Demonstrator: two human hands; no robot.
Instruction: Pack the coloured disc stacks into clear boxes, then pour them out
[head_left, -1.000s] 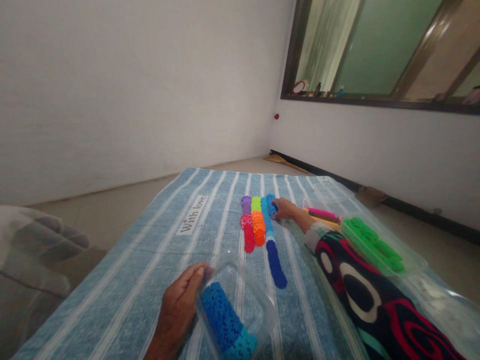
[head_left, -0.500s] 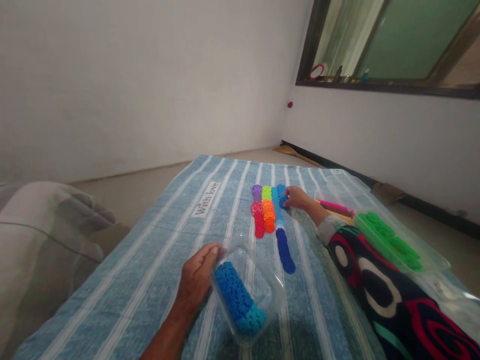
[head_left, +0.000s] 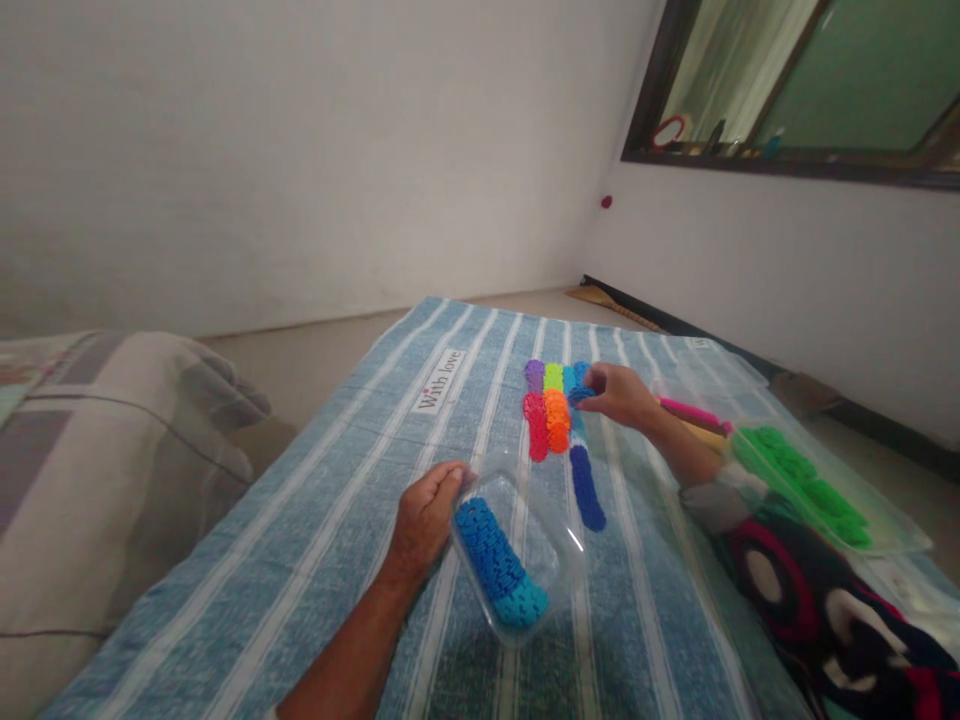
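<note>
My left hand (head_left: 427, 510) grips the upper left rim of a clear plastic container (head_left: 566, 575), with closed fingers. Inside it lies a row of overlapping blue discs (head_left: 491, 550), lighter blue at the near end. Further off, my right hand (head_left: 622, 395) pinches several blue discs (head_left: 581, 396) at the blue rows. Beside them on the cloth lie overlapping purple discs (head_left: 534, 375), yellow-green discs (head_left: 553, 376), red discs (head_left: 537, 425) and orange discs (head_left: 556, 420). A strip of dark blue discs (head_left: 587, 490) runs toward me. My fingers partly cover the blue rows.
A striped blue cloth (head_left: 360, 480) with a "With love" label (head_left: 441, 382) covers the surface. At right stand a clear box of green discs (head_left: 814, 490), a pink stick-like object (head_left: 696, 414) and a clear lid or tray (head_left: 727, 375). Bunched pale fabric (head_left: 142, 440) sits at left.
The view has shifted, so everything sits a little further right. My right hand has lifted slightly with blue discs between its fingers. My left hand still holds the container.
</note>
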